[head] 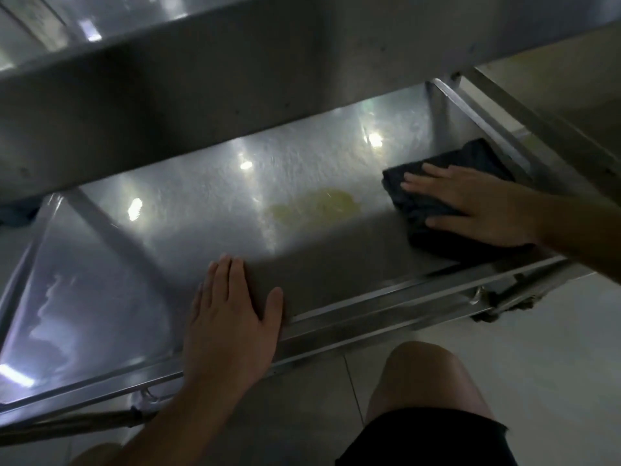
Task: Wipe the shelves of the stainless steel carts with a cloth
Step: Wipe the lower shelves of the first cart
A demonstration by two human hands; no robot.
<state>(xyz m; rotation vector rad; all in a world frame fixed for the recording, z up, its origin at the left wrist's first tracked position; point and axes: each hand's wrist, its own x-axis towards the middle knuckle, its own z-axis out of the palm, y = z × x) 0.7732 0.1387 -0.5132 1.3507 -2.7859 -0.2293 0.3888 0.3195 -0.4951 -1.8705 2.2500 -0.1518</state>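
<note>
Your right hand [477, 205] lies flat, fingers straight and together, pressing the dark cloth [447, 196] onto the lower shelf [208, 203] near its right corner. Just left of those fingertips sits a yellowish smear [316, 205], possibly liquid. Your left hand [232, 317] rests flat and relaxed over the shelf's front rim [386, 317].

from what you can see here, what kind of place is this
Probably a commercial kitchen or similar service area. A stainless steel cart's lower shelf is being wiped with a dark cloth, a yellowish smear lies on it, and the floor is pale tile.
</note>
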